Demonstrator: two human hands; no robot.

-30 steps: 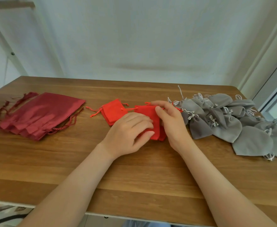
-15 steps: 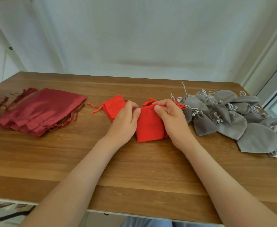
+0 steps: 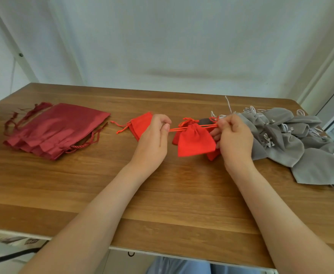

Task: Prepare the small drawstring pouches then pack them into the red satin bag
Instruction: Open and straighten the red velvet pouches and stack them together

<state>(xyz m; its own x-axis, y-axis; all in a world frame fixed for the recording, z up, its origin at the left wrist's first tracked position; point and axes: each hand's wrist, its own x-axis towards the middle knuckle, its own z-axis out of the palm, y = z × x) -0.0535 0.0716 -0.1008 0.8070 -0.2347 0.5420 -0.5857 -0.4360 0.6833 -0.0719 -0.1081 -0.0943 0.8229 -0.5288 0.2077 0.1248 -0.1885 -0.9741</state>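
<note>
A small bright red drawstring pouch [image 3: 196, 142] hangs between my hands, its mouth gathered shut. My left hand [image 3: 154, 142] pinches its cord on the left and my right hand [image 3: 232, 139] pinches the cord on the right, so the strings are stretched taut. More red pouches lie under it [image 3: 213, 154] and in a small stack [image 3: 140, 125] behind my left hand. Dark red satin bags [image 3: 55, 128] lie stacked flat at the left of the table. A heap of grey drawstring pouches [image 3: 292, 143] covers the right side.
The wooden table [image 3: 162, 194] ends at a near edge below my forearms. A white wall stands behind it, a white frame post at the far left, and a window frame at the right edge.
My hands moved apart from the pouch's top edge, pulling the cords outward. The pouch mouth went from flat and open to cinched, and the pouch lifted slightly off the table.
</note>
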